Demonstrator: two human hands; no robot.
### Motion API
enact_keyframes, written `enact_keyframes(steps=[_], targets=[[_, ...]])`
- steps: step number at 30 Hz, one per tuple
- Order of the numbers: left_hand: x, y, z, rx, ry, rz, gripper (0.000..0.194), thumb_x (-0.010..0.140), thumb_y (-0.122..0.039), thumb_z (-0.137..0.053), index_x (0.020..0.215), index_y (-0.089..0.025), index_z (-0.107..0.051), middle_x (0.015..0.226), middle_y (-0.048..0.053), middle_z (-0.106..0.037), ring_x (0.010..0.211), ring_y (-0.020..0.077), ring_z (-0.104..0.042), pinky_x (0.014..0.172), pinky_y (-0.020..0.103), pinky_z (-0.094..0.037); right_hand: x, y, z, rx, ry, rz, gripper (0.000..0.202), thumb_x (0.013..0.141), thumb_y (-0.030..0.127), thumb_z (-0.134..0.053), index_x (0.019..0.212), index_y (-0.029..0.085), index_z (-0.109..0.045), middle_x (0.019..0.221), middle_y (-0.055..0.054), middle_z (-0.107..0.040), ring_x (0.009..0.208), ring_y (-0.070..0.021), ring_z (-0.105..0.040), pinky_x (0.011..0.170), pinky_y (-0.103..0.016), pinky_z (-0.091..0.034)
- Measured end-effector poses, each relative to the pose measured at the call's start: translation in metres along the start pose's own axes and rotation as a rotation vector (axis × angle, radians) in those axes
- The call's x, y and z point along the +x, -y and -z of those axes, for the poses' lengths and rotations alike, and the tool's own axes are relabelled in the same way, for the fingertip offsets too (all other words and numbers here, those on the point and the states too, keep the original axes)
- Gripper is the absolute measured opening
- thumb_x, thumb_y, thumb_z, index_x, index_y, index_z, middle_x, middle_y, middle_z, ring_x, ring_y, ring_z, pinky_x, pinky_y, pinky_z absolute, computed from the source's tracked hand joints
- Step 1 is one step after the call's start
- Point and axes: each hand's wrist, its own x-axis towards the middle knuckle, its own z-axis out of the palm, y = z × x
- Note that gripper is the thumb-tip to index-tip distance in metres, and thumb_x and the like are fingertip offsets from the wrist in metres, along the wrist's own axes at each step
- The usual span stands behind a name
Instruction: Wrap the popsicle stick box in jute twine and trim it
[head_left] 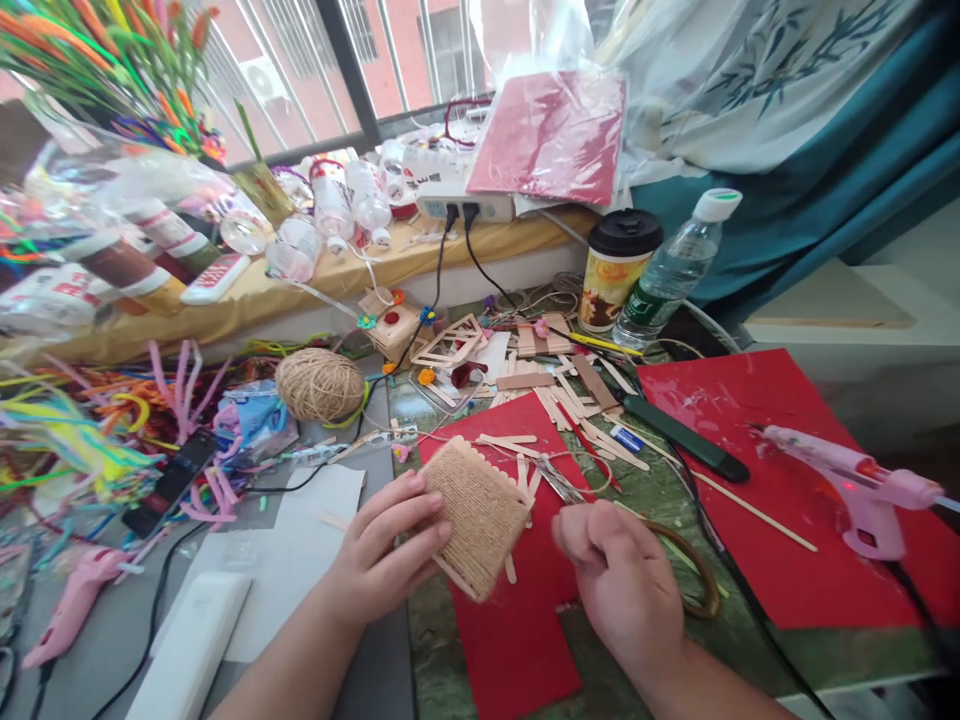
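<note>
My left hand (397,535) is closed around the edge of a small square piece wrapped in twine (480,520), holding it tilted above the red sheet (517,640). Scalloped wooden stick ends show along its upper edge. To its right, my right hand (619,570) is closed, thumb against curled fingers; what it pinches is hidden. A loose strand of twine (611,470) curves down close to that hand. Metal scissor blades (559,485) show just behind the knuckles. A brown ring (705,575) lies beside the wrist. The ball of twine (320,385) sits farther back, left.
A pink glue gun (855,490) rests on another red sheet at right; a second glue gun (79,600) lies at left. Craft sticks (570,400) and a green cutter (686,437) lie behind. A cup (615,275) and water bottle (671,270) stand back right. Black cords cross the table.
</note>
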Motion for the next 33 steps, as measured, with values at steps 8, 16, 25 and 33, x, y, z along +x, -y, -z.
enact_keyframes(steps=[8, 16, 25, 33], targets=[[-0.016, 0.008, -0.012, -0.047, -0.306, 0.203, 0.052, 0.086, -0.024, -0.086, 0.131, -0.037, -0.064, 0.152, 0.009, -0.048, 0.142, 0.0356, -0.057, 0.108, 0.056, -0.059, 0.012, -0.011, -0.007, -0.184, -0.18, -0.04, 0.045, 0.108, 0.05, -0.056, 0.072, 0.023, -0.054, 0.068, 0.002, -0.051, 0.063, -0.016, -0.046, 0.062, -0.032, -0.04], [-0.005, 0.013, -0.016, -0.631, -0.143, 0.744, 0.073, 0.095, -0.079, -0.054, 0.132, -0.017, -0.066, 0.12, 0.016, -0.075, 0.113, 0.0339, -0.073, 0.095, 0.045, -0.06, -0.005, 0.047, -0.004, -1.026, 0.253, 0.74, 0.049, 0.092, 0.009, -0.06, 0.137, 0.027, -0.065, 0.133, -0.01, -0.071, 0.133, -0.0324, -0.062, 0.115, -0.054, -0.045], [0.021, -0.006, 0.022, -0.089, 0.273, 0.626, 0.062, 0.087, -0.062, -0.077, 0.133, -0.022, -0.067, 0.125, 0.014, -0.074, 0.11, 0.0346, -0.07, 0.096, 0.046, -0.054, -0.05, 0.052, -0.003, -1.047, 0.544, 0.721, 0.026, 0.088, 0.0, -0.053, 0.091, 0.025, -0.059, 0.081, -0.003, -0.066, 0.073, -0.0203, -0.058, 0.074, -0.038, -0.048], [0.039, -0.034, 0.055, 0.173, 0.323, 0.532, 0.087, 0.081, -0.069, -0.08, 0.148, -0.019, -0.058, 0.142, 0.021, -0.066, 0.125, 0.0424, -0.066, 0.104, 0.058, -0.054, -0.076, 0.028, -0.008, -0.931, 0.635, 0.569, 0.021, 0.099, 0.011, -0.046, 0.091, 0.024, -0.059, 0.078, -0.004, -0.069, 0.072, -0.0189, -0.063, 0.066, -0.033, -0.052]])
